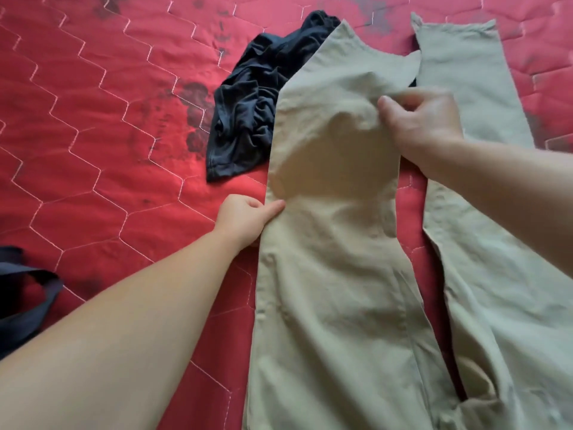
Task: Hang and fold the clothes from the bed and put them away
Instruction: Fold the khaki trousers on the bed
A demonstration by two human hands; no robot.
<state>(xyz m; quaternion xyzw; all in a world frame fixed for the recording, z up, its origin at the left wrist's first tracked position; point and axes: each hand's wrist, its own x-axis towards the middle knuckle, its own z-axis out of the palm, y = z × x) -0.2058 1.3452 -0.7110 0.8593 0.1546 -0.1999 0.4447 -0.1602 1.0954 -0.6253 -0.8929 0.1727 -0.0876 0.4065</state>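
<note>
A red quilted bed (93, 125) is seen to fill the view. Khaki trousers (335, 274) are spread lengthwise across its right half, waist at the near edge, legs running toward the far edge. A crumpled dark garment (248, 119) is left unfolded beside the left leg, toward the far edge, and another dark piece (21, 293) is glimpsed at the near left edge. The left leg is pinched at its inner side by the right hand (424, 122), fingers curled on raised cloth; its outer edge is gripped by the left hand (245, 218). The trousers are judged barely begun; folding, hanging and storing are all left.
</note>
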